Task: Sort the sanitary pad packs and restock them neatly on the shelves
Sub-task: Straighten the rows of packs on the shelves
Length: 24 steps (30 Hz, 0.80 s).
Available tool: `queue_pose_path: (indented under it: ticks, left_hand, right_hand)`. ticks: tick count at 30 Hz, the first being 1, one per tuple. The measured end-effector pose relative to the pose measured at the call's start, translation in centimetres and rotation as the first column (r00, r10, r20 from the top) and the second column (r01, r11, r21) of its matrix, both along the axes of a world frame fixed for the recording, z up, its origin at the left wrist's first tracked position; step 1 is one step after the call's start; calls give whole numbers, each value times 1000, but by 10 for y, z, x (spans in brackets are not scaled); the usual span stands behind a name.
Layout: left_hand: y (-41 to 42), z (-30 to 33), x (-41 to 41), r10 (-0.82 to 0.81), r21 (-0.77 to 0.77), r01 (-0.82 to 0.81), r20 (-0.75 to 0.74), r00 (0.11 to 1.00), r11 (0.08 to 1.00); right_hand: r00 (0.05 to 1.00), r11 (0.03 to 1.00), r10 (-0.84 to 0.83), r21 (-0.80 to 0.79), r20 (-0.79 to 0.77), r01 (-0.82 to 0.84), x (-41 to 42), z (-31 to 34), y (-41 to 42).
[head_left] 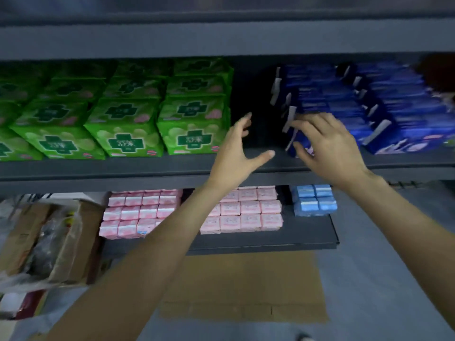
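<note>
The right hand [330, 148] lies with spread fingers on the near end of a row of dark blue packs [317, 104], touching the front pack, though its grip is not closed around any of them. The left hand [236, 148] hangs open just to the left, empty, in the dark gap between the blue rows and the green packs [192, 124]. All these stand on the upper shelf [147, 168]. On the lower shelf [283, 239] lie pink packs [248, 215] and, to their right, light blue packs [312, 200]. At the near left stands a cardboard box [73, 244].
</note>
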<state>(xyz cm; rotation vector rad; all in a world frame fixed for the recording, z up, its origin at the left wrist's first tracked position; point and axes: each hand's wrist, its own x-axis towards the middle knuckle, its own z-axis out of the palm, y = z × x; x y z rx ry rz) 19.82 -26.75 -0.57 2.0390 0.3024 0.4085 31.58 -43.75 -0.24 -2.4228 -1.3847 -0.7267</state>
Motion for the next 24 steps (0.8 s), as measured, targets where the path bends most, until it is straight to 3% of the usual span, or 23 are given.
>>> queue_pose_path:
  ticks: [4,12,16,18,21,22,24]
  left_hand:
    - [-48,-12,54,-81,24,87,-176,981,996]
    - [-98,-44,129,101,97,-96,-53,993,991]
    - [-100,-51,137,201,196,-202,27,979,960]
    - [-102,-49,139,274,414,-256,15,962,874]
    - [-111,-40,143,225,782,-199,77,971,591]
    - [-116,-37,147,184,848,-142,53,982,511]
    - [-123,-28,156,146,890,12,-87,985,455]
  right_hand:
    - [993,985,-116,-134,-20,113,50,-10,-79]
    - [975,962,-196,-214,-106,170,134,-26,-164]
    - [924,947,-300,-187,-236,260,170,-27,-189]
    - [908,938,-324,-214,-264,273,186,-29,-202]
    - [867,932,-350,-228,-355,283,207,-25,-221]
    - [842,931,-358,-224,-405,288,214,-22,-225]
    - [777,930,-367,-218,-512,296,228,-16,-228]
